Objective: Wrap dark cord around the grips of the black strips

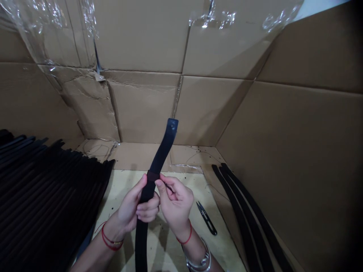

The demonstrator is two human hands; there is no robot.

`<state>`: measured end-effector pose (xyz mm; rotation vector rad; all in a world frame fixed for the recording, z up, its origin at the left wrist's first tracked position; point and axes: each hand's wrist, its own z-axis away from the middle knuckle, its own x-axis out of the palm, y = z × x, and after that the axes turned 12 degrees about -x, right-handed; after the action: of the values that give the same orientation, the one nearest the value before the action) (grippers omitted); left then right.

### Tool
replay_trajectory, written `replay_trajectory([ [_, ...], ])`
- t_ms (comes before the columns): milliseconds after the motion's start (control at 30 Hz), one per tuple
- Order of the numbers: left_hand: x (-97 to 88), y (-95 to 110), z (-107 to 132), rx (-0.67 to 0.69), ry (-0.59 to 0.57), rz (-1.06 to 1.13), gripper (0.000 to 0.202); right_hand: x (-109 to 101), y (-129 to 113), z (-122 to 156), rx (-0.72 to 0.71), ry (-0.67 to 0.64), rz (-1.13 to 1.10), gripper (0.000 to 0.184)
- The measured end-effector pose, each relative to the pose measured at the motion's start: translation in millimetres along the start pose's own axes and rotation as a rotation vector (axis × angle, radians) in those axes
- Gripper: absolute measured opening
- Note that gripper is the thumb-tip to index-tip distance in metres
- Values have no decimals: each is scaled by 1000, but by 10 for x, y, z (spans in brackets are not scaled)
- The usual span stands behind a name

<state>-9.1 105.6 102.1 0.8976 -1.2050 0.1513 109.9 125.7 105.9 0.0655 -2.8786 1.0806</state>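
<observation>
A long black strap (161,153) runs up the middle of the view, its shiny tip (172,126) pointing away and its lower end leaving the bottom edge. My left hand (138,206) is closed around it, thumb on the left edge and fingers wrapped across. Just above the left fingers, a dark brownish band (153,176) crosses the strap. My right hand (176,200) pinches at the right side of this band, and a thin dark strip (169,187) shows between its fingers. How that strip joins the band is hidden.
Black thread snips (206,218) lie on the pale work surface (195,185), right of my right hand. Several black straps (51,196) are piled at the left. Three more straps (238,204) lie at the right. Taped cardboard walls (141,105) stand behind and beside.
</observation>
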Motion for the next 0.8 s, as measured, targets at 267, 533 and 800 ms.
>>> replay_trajectory([
  [267,65,-3,70,105,8,19,44,9,-84,-34,36,14,-185,13],
  [533,-18,16,98,6,-74,-95,63,-7,-55,-103,330,-99,-452,13],
  [800,-90,-117,-179,154,317,-322,66,-183,-13,-202,454,-230,-471,33],
])
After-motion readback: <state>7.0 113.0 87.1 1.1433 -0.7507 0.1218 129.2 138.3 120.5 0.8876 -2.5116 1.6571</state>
